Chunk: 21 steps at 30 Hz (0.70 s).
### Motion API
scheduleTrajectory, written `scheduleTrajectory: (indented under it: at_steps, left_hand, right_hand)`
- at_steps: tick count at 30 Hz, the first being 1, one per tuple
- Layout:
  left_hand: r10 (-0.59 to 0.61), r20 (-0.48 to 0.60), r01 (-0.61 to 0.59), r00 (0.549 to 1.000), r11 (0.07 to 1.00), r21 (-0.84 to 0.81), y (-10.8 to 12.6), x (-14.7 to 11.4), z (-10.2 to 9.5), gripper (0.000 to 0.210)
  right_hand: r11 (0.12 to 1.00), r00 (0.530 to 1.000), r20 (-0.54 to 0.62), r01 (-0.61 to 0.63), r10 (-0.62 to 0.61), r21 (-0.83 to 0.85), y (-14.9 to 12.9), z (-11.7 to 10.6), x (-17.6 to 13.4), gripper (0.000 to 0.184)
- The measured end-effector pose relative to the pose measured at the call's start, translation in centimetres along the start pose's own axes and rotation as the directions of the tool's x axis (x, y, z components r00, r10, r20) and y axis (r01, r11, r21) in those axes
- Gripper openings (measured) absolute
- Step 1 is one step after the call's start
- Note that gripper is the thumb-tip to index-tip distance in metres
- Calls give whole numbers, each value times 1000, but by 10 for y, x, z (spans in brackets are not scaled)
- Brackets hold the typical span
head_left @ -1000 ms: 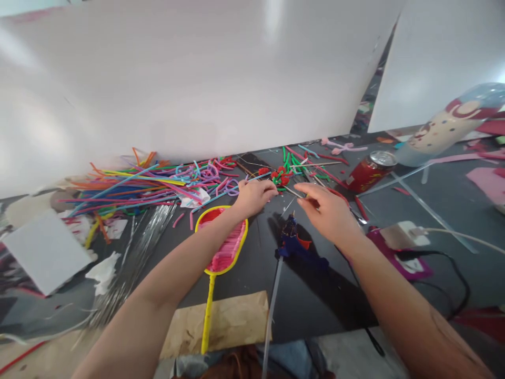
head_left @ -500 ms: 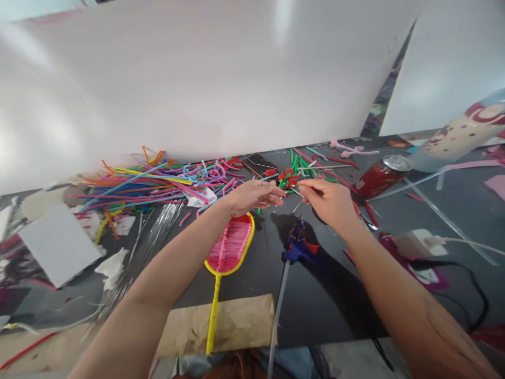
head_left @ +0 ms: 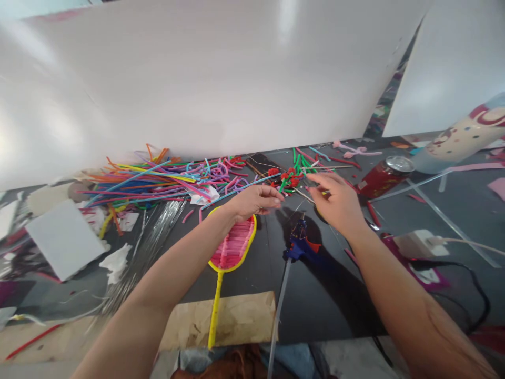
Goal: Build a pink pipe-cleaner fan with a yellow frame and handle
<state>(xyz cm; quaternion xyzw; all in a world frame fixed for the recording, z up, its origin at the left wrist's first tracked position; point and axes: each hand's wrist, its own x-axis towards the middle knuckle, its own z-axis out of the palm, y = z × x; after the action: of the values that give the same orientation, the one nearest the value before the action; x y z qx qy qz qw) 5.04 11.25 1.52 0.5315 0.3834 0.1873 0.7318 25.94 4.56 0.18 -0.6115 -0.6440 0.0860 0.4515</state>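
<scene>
My left hand [head_left: 258,202] hovers over the tip of a pink racket shape with a yellow rim [head_left: 233,245], made of pipe cleaners. Its fingers are curled together, and whatever may be in them is too small to make out. To the right, my right hand [head_left: 337,202] has thumb and fingers apart, with nothing visible held. Between and behind both hands lies a cluster of red and green pipe-cleaner pieces [head_left: 290,179]. A light blue pipe cleaner [head_left: 246,186] runs behind my left hand. Below them stands a blue glue gun [head_left: 302,246], with a clear glue stick [head_left: 279,310] in its rear.
A heap of coloured pipe cleaners [head_left: 145,181] lies back left, beside silvery wires [head_left: 152,258] and a white card [head_left: 65,239]. At right are a red can [head_left: 384,176], a dotted tumbler [head_left: 460,139] and a charger [head_left: 418,243] with cables. White panels [head_left: 221,79] border the back.
My right hand's thumb and fingers have come apart from the pinch around a thin rod. My left hand's fingers have drawn closer together. The view has shifted slightly.
</scene>
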Motion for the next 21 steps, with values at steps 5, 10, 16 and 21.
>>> scheduleTrajectory:
  at_steps: [5,10,16,21]
  left_hand:
    - [47,-39,-46,998,999,10,-2,4,9,22]
    - [60,-235,-82,970,993,-84,-6,1,17,22]
    - [-45,-180,8,983,980,-196,-9,-13,10,16]
    - [-25,-80,18,996,997,-81,-11,-19,5,21]
  right_hand:
    - [996,978,208,-20,1,90,-16,13,-3,48]
    - [923,881,447,-290,155,253,-26,26,-2,35]
    - [969,912,404,-156,66,193,-32,19,-3,21]
    - [988,916,402,-59,-4,142,-37,16,-4,20]
